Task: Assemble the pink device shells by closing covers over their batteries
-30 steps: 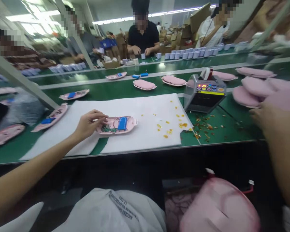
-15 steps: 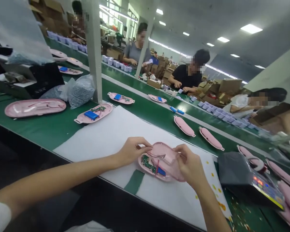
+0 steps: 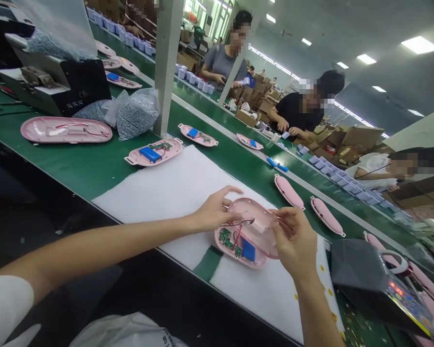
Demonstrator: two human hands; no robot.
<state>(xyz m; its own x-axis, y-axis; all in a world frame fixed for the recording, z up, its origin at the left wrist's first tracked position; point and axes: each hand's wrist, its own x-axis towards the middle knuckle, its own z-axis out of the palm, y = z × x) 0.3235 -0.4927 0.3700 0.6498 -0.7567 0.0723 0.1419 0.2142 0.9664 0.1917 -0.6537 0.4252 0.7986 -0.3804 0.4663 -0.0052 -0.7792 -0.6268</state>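
Observation:
My right hand grips the right end of a pink plastic shell half, held tilted with its hollow inside facing me. At its left rim is my left hand, the index finger stretched out and the thumb apart, close to thin wires. Below lies a matching pink shell half, partly covered by the raised one. It carries a green circuit board and a blue battery pack. Red and dark wires run between the two halves. My right fingertips are partly hidden behind the raised shell.
A white foam sheet covers the green bench. Left are an open shell with board and battery, an empty-looking shell half and a bag of small grey parts. A dark box with a red display stands right. Co-workers sit opposite.
The raised shell half has shifted slightly, baring more of the board and battery below. My left index finger has lifted and straightened. The whole view has turned a little leftward.

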